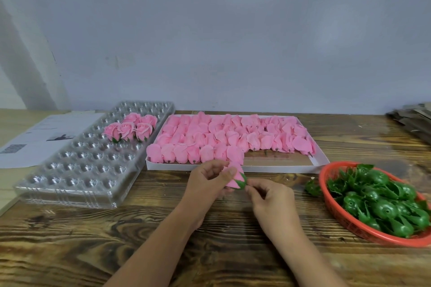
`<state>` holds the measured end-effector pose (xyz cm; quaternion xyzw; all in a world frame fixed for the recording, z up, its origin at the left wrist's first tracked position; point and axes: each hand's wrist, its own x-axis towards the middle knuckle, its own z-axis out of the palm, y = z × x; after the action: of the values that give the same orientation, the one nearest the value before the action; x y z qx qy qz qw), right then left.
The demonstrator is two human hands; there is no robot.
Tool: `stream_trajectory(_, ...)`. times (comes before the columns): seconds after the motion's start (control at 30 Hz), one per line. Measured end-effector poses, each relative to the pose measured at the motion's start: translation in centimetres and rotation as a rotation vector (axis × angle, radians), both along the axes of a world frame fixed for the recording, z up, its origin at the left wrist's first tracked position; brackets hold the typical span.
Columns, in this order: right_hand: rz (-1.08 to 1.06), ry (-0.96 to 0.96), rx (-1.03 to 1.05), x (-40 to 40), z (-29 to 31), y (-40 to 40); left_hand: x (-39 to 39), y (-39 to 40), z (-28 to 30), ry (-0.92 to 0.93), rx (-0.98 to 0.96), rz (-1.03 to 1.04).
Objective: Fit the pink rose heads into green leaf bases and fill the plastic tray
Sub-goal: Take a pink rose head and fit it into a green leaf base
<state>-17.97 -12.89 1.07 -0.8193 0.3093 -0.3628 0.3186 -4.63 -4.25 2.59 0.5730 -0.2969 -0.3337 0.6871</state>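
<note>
My left hand (207,182) holds a pink rose head (233,173) above the table's middle, its fingers curled round the petals. A green leaf base (241,182) sits on the rose's lower end, and my right hand (268,198) pinches that base from the right. The clear plastic tray (77,170) lies at the left with several finished roses (130,128) standing in its far cells. A white flat box (279,166) behind my hands is packed with loose pink rose heads (221,137).
A red plastic basket (326,193) at the right holds several green leaf bases (377,200); one loose base (312,187) lies beside it. Printed paper (35,140) lies at the far left, stacked cardboard (412,119) at the far right. A grey wall stands behind the wooden table.
</note>
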Motion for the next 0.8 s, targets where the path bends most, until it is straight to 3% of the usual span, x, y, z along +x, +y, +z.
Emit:
stream_trajectory(0.1, -0.006, -0.044, 0.093, 0.0, 0.2, -0.3, 0.1, 0.1, 0.0, -0.066, -0.01, -0.024)
stream_trajectory(0.3, 0.259, -0.284, 0.611, 0.1, 1.1, 0.3, -0.4, 0.3, 0.1, -0.119, -0.009, -0.277)
stream_trajectory(0.4, 0.348, -0.232, 0.665, 0.2, 1.1, 0.9, -0.6, 0.5, 0.1, -0.123, -0.003, -0.327)
stream_trajectory(0.57, 0.36, -0.245, 0.749, 0.5, 0.9, 1.3, -0.6, 0.6, 0.2, -0.179, -0.033, -0.239)
stream_trajectory(0.8, 0.375, -0.219, 0.705, 0.5, 0.5, 1.2, -0.6, 0.6, 0.3, -0.193, -0.036, -0.213)
